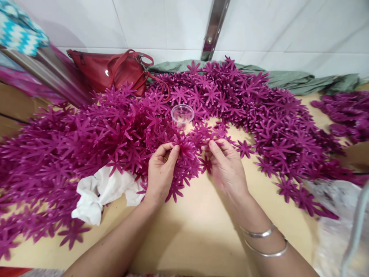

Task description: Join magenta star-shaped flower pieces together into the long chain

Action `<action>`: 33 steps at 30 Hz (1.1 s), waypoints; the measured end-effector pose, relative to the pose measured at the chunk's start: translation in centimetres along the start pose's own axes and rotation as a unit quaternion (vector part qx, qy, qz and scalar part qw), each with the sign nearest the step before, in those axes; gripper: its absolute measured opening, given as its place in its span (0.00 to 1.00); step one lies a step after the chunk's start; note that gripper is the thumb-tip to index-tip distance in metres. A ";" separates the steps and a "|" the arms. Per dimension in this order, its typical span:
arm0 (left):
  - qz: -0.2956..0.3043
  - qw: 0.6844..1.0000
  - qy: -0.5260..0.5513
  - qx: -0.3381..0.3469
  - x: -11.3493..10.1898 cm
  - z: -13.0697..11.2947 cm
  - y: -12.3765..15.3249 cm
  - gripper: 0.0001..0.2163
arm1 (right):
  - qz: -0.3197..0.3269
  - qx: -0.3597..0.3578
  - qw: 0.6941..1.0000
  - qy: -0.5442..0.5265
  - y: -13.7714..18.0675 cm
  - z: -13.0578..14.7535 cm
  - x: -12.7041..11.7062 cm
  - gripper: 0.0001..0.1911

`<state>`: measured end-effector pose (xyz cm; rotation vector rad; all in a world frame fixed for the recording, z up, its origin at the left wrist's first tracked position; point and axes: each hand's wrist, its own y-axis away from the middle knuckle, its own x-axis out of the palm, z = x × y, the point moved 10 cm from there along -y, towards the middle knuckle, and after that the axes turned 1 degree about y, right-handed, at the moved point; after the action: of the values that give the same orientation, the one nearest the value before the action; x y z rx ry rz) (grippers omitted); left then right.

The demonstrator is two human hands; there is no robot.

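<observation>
My left hand (162,169) pinches a layered purple artificial flower (186,148) by its edge, between thumb and forefinger. Just right of it, my right hand (226,163) is closed in a pinch, thumb against forefinger; whatever is between those fingertips is too small to make out. Beyond my hands stands a small clear plastic cup (182,114). A large heap of flat, star-shaped purple petal pieces (100,130) lies to the left, and a second purple heap (276,127) curves round behind and to the right. One loose petal piece (244,149) rests near my right fingers.
Crumpled white tissue (106,188) lies left of my left hand on the pale tabletop (190,238). A red handbag (106,71) and green cloth (302,80) sit along the tiled wall. Clear plastic bags (337,227) and a pale tube (357,227) are at the right.
</observation>
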<state>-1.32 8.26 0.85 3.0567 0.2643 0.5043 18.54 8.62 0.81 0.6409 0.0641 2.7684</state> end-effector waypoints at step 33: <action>-0.033 0.998 -0.035 0.039 -0.3 -1.7 0.3 0.10 | -0.023 -0.024 0.999 0.022 -0.1 1.0 0.0 0.19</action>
<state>-2.09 7.89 2.41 3.1195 0.3909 0.3926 19.03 8.72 1.72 0.5607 0.0222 2.7318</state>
